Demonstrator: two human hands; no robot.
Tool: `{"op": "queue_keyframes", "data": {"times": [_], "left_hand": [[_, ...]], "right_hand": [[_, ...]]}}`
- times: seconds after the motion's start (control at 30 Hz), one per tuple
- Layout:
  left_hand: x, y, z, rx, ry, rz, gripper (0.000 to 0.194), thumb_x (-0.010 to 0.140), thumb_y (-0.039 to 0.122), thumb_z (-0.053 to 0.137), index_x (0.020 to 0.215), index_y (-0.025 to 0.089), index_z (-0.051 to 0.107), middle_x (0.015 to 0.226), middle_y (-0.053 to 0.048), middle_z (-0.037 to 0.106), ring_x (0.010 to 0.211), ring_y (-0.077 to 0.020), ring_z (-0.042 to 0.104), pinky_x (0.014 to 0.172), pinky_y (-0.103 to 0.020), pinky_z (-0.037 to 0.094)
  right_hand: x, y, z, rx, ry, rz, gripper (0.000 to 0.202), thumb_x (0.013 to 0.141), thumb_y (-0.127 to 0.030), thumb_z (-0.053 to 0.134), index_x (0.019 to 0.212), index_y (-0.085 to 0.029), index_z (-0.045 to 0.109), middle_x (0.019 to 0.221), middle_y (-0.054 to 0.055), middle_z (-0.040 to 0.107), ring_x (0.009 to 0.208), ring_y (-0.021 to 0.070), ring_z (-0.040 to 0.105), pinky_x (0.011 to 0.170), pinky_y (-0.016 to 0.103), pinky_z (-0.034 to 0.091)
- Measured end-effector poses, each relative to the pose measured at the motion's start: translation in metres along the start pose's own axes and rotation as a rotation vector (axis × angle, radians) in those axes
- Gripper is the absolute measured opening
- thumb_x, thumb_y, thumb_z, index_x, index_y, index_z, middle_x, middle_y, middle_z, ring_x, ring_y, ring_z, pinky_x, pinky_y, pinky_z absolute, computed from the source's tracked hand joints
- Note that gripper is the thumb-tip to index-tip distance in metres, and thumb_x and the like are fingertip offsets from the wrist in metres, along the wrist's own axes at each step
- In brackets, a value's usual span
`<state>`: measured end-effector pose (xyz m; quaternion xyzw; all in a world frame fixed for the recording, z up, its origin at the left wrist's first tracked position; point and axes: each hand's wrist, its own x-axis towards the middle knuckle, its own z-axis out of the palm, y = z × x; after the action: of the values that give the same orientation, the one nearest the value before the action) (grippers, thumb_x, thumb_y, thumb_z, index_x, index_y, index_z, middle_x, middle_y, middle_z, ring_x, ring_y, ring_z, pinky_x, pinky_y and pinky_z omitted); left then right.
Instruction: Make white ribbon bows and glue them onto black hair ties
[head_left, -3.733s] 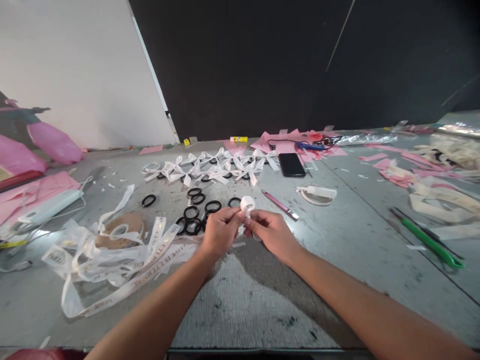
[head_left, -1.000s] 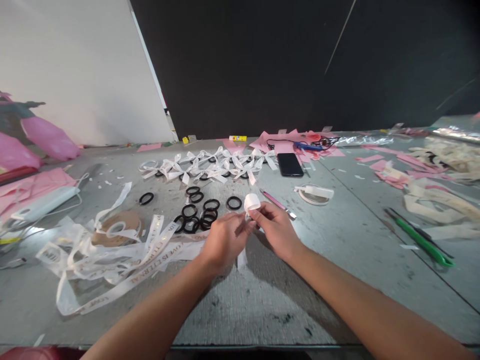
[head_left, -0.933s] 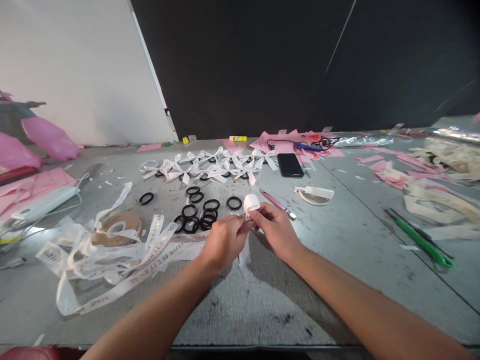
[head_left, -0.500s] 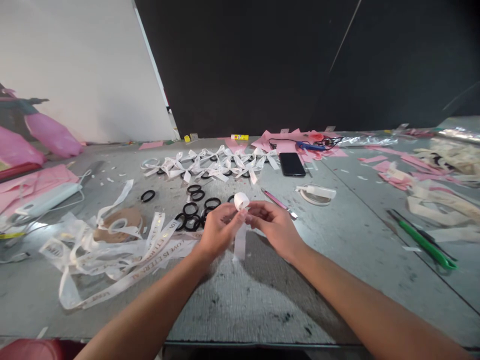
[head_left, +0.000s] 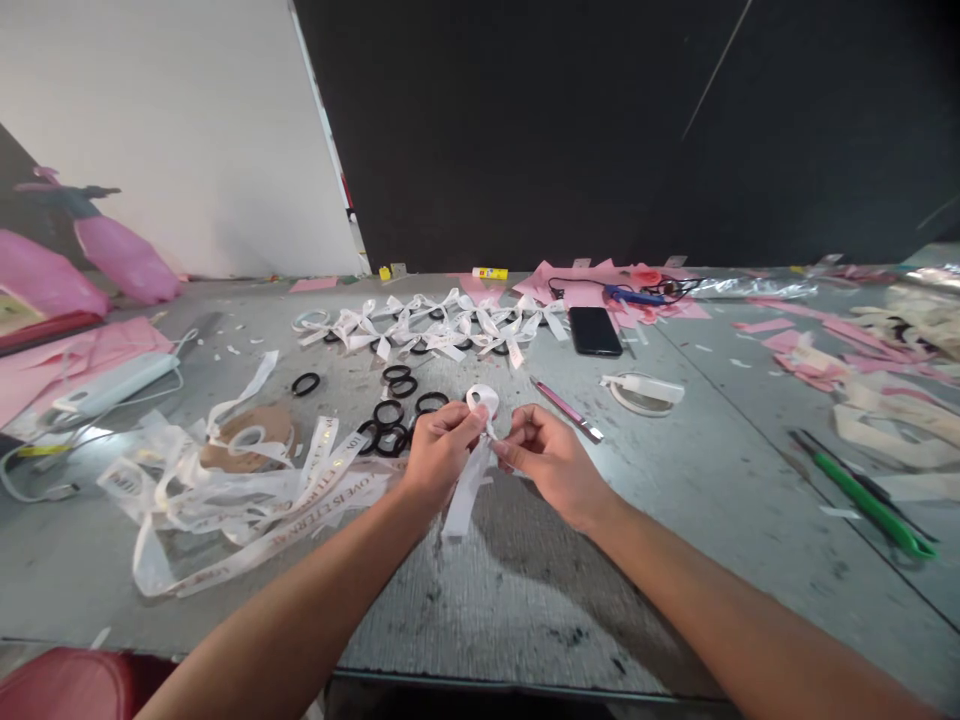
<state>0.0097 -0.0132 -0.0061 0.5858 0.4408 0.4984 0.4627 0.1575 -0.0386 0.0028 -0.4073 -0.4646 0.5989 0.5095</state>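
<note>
A white ribbon [head_left: 466,490] is looped at its top, and its tail hangs down towards the table. My left hand [head_left: 441,450] pinches it just under the loop, with the fingers closed. On the other side my right hand [head_left: 551,462] has thumb and fingertips closed on the ribbon near its knot. Just left of my hands lie several black rings [head_left: 390,413], partly hidden behind my left hand. Farther back is a row of white ribbon bows [head_left: 435,325] with black rings among them. A tangle of printed white ribbon [head_left: 225,530] spreads at the left.
Tweezers [head_left: 566,408] lie right of my hands, with a black phone [head_left: 595,331] behind. A white coiled cable [head_left: 642,393] and a green-handled tool [head_left: 874,505] are farther right. Pink scraps [head_left: 814,355] litter the right back. A white power strip [head_left: 112,388] sits at the left.
The loop has turned to show its opening, and the tail now slants down to the left. My right fingers have shifted lower on the ribbon. The whole view has moved slightly.
</note>
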Motion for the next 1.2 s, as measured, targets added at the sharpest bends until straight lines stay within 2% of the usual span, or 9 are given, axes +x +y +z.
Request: {"op": "queue_keyframes", "data": {"times": [0.13, 0.27, 0.4, 0.5, 0.63, 0.87, 0.97, 1.1, 1.2], "left_hand": [[0.003, 0.002, -0.002, 0.087, -0.079, 0.075, 0.038, 0.087, 0.040, 0.057, 0.058, 0.017, 0.049, 0.058, 0.003, 0.039, 0.055, -0.0106, 0.039, 0.052, -0.024, 0.034], [0.005, 0.006, -0.006, 0.171, -0.196, 0.172, 0.029, 0.087, 0.031, 0.057, 0.062, 0.017, 0.059, 0.065, 0.001, 0.050, 0.066, -0.0137, 0.048, 0.065, -0.026, 0.040], [0.003, 0.007, -0.005, 0.245, -0.202, 0.208, 0.019, 0.086, 0.022, 0.056, 0.097, 0.018, 0.071, 0.076, -0.002, 0.060, 0.075, -0.0164, 0.057, 0.072, -0.028, 0.043], [0.001, 0.003, -0.001, 0.210, -0.169, 0.168, 0.029, 0.085, 0.020, 0.056, 0.111, 0.017, 0.067, 0.072, 0.000, 0.059, 0.067, -0.0146, 0.056, 0.065, -0.026, 0.044], [-0.004, -0.001, 0.004, 0.199, -0.135, 0.217, 0.019, 0.085, 0.019, 0.055, 0.102, 0.016, 0.062, 0.068, 0.002, 0.055, 0.063, -0.0123, 0.054, 0.063, -0.023, 0.044], [-0.009, 0.006, 0.000, 0.398, -0.198, 0.324, 0.037, 0.083, 0.028, 0.063, 0.117, 0.016, 0.056, 0.090, -0.005, 0.065, 0.076, -0.0160, 0.060, 0.073, -0.030, 0.049], [-0.004, 0.005, -0.006, 0.448, -0.093, 0.368, 0.030, 0.084, 0.027, 0.060, 0.112, 0.016, 0.059, 0.087, -0.005, 0.066, 0.077, -0.0165, 0.060, 0.074, -0.030, 0.049], [0.007, -0.001, -0.013, 0.569, 0.154, 0.278, 0.017, 0.085, 0.021, 0.054, 0.099, 0.016, 0.063, 0.079, -0.004, 0.065, 0.073, -0.0163, 0.059, 0.071, -0.029, 0.048], [0.013, -0.004, -0.015, 0.622, 0.199, 0.256, 0.017, 0.085, 0.018, 0.052, 0.097, 0.016, 0.063, 0.079, -0.004, 0.064, 0.074, -0.0171, 0.059, 0.072, -0.030, 0.048]], "right_hand": [[0.001, 0.003, -0.004, -0.152, -0.028, -0.023, 0.027, 0.077, -0.042, 0.073, 0.086, -0.019, 0.062, 0.064, -0.003, 0.057, 0.059, 0.0123, 0.052, 0.056, 0.027, 0.038], [0.005, 0.009, -0.009, -0.273, 0.015, -0.101, 0.026, 0.077, -0.043, 0.073, 0.076, -0.020, 0.061, 0.068, -0.001, 0.058, 0.062, 0.0141, 0.053, 0.059, 0.028, 0.039], [0.009, 0.013, -0.012, -0.282, 0.054, -0.077, 0.026, 0.080, -0.046, 0.068, 0.079, -0.021, 0.060, 0.067, 0.000, 0.059, 0.060, 0.0157, 0.052, 0.057, 0.029, 0.039], [0.010, 0.014, -0.011, -0.262, 0.134, -0.085, 0.028, 0.077, -0.046, 0.068, 0.074, -0.020, 0.060, 0.064, 0.000, 0.058, 0.058, 0.0154, 0.049, 0.056, 0.029, 0.037], [0.010, 0.013, -0.011, -0.251, 0.195, -0.102, 0.028, 0.075, -0.044, 0.069, 0.068, -0.019, 0.059, 0.059, -0.001, 0.055, 0.057, 0.0151, 0.048, 0.056, 0.029, 0.037], [0.018, 0.008, -0.024, -0.229, 0.186, -0.140, 0.030, 0.077, -0.047, 0.071, 0.085, -0.019, 0.068, 0.072, 0.002, 0.064, 0.070, 0.0183, 0.058, 0.067, 0.031, 0.043], [0.022, 0.001, -0.031, -0.274, 0.221, -0.139, 0.036, 0.073, -0.051, 0.073, 0.086, -0.017, 0.071, 0.070, 0.002, 0.063, 0.066, 0.0172, 0.055, 0.063, 0.030, 0.041], [0.031, -0.004, -0.044, -0.276, 0.317, -0.149, 0.040, 0.069, -0.056, 0.074, 0.075, -0.017, 0.067, 0.061, -0.001, 0.055, 0.057, 0.0136, 0.045, 0.056, 0.029, 0.034], [0.037, -0.005, -0.054, -0.246, 0.335, -0.167, 0.039, 0.067, -0.056, 0.075, 0.067, -0.019, 0.063, 0.056, -0.003, 0.049, 0.054, 0.0122, 0.040, 0.055, 0.028, 0.030]]}}
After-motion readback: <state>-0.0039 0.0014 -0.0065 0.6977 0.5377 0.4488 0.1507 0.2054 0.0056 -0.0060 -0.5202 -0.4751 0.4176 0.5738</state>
